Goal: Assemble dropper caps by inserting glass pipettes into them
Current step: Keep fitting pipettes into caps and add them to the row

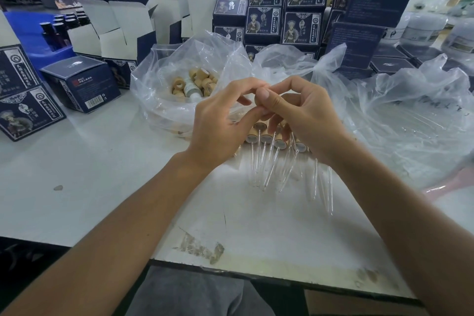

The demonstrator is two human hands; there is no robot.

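My left hand (pixel 218 120) and my right hand (pixel 305 115) meet fingertip to fingertip above the white table (pixel 102 174). Their curled fingers and thumbs pinch a small dropper cap that is almost wholly hidden between them. No pipette shows in either hand. Just beneath the hands lies a row of assembled droppers (pixel 266 137), tan caps at the far end and glass pipettes (pixel 269 169) pointing toward me. Loose tan dropper caps (pixel 197 82) fill an open clear bag (pixel 164 100) behind my left hand.
A second crumpled clear bag (pixel 410 120) holding thin glass tubes spreads over the right side. Dark blue printed cartons (pixel 79 84) stand at the left and stack at the back (pixel 284 7). Open white-lined boxes (pixel 120 31) sit behind the bags. The table's near edge (pixel 230 268) runs below my forearms.
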